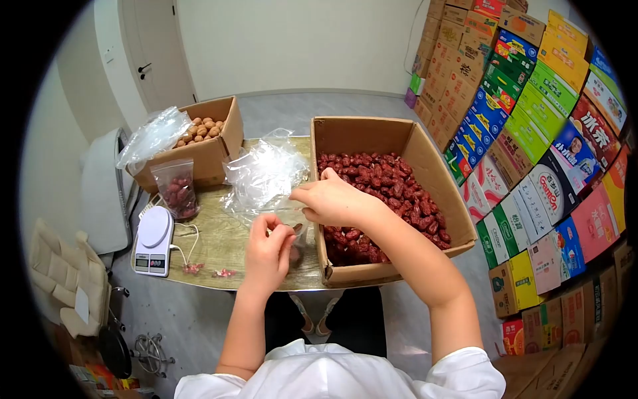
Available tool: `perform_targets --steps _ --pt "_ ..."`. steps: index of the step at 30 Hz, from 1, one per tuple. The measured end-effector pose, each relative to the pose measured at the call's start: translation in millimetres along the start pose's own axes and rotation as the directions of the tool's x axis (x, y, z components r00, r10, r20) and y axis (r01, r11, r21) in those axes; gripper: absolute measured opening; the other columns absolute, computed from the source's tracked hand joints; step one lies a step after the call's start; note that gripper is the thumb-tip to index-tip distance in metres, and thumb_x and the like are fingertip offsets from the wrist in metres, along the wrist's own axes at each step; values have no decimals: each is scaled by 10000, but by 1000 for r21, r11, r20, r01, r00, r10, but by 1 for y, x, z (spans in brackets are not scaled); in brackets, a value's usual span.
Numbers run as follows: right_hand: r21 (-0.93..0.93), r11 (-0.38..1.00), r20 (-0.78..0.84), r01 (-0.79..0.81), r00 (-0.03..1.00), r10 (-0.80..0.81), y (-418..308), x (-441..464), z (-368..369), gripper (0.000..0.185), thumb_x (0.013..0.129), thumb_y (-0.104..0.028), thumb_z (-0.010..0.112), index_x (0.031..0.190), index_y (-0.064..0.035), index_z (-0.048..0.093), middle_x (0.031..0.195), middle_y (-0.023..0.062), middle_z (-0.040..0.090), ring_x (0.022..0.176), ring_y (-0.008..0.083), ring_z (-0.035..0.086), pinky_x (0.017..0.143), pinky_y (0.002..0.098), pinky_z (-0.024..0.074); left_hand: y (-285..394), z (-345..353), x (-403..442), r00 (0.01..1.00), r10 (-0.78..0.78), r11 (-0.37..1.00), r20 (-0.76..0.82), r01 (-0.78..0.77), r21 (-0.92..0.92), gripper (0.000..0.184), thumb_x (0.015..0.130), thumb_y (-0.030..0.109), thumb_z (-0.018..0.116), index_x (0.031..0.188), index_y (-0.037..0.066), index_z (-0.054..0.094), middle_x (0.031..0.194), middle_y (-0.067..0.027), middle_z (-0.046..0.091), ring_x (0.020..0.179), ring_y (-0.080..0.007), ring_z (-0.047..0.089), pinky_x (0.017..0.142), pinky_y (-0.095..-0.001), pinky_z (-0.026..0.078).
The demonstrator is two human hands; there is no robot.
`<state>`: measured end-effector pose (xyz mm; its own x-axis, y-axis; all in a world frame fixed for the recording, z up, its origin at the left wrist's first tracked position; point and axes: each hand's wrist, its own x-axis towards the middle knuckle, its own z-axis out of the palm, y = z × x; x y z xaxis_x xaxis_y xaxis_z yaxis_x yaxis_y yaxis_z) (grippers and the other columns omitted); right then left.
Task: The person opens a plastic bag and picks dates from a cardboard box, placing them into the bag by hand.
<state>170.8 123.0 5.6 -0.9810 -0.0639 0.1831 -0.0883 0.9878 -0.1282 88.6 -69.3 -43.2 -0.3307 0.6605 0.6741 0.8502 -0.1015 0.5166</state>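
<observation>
My left hand (269, 249) is closed at the table's front, its thumb and fingers pinching a clear plastic bag (302, 247). Something dark red shows through the lower part of this bag. Just above it is my right hand (332, 199), reaching across the left wall of the cardboard box of dried red dates (372, 176). Its fingers are curled together over the bag's upper end, and what they hold is hidden. Behind both hands lies a loose heap of clear plastic bags (269, 169).
At left, a filled bag of dates (178, 191) stands behind a white kitchen scale (154, 236) with a cable. A box of walnuts (199, 133) has plastic bags (156, 136) over its corner. Small red-and-white scraps (224, 273) lie near the front edge. Stacked cartons (525, 133) line the right.
</observation>
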Motion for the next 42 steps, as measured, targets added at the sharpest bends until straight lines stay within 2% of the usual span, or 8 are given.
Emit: perform_targets --steps 5,7,10,15,19,24,34,42 --pt "-50 999 -240 4 971 -16 -4 -5 -13 227 844 -199 637 1040 -85 622 933 86 663 831 267 651 822 410 389 10 -15 20 999 33 992 -1 -33 123 98 802 4 676 845 12 589 929 -126 528 858 -314 542 710 -402 467" --pt "-61 998 -178 -34 984 23 -3 -5 -16 272 854 -206 637 1092 -75 628 1001 105 666 857 285 653 863 420 399 10 -18 21 998 65 989 11 -66 133 92 810 -7 664 849 5 581 925 -131 531 841 -311 549 696 -383 462" --pt "359 933 -97 -24 993 63 11 -17 -29 322 865 -173 636 1158 -40 639 1086 159 671 982 345 643 885 420 497 11 -14 17 996 80 990 45 -85 109 90 814 -21 654 850 3 576 907 -129 548 800 -313 568 668 -370 458" --pt "439 896 -216 -70 960 180 40 -54 -44 243 815 -55 640 1056 -30 654 1002 146 671 934 324 647 830 396 522 13 -4 14 986 124 991 110 -129 40 98 808 -19 663 848 14 580 870 -117 577 739 -325 588 635 -383 463" --pt "107 922 81 -373 927 366 69 -88 -37 294 756 -41 662 1050 -44 682 1016 148 700 980 323 661 860 413 530 20 1 16 978 157 987 135 -160 8 120 784 6 693 834 25 585 816 -114 557 734 -317 579 637 -398 464" --pt "-250 747 351 -616 661 663 71 -96 -16 391 730 -228 789 1097 -126 700 1074 107 684 1015 290 656 876 418 531 23 4 11 978 179 983 104 -182 27 136 758 21 716 840 38 609 781 -100 531 704 -295 564 619 -395 461" --pt "-358 796 425 -488 674 604 67 -93 2 619 719 -185 799 1309 -238 619 1303 102 579 1165 295 598 979 412 510 23 3 -1 997 74 989 31 -70 -127 201 792 -12 663 991 14 644 927 -144 564 750 -306 593 638 -359 488" --pt "-387 789 522 -477 592 614 68 -84 12 526 715 -161 808 1223 -149 672 1314 116 585 1142 294 624 900 415 551 11 -2 -7 996 74 987 43 -67 -144 213 806 -31 625 1017 1 619 999 -171 561 829 -322 597 697 -358 495"
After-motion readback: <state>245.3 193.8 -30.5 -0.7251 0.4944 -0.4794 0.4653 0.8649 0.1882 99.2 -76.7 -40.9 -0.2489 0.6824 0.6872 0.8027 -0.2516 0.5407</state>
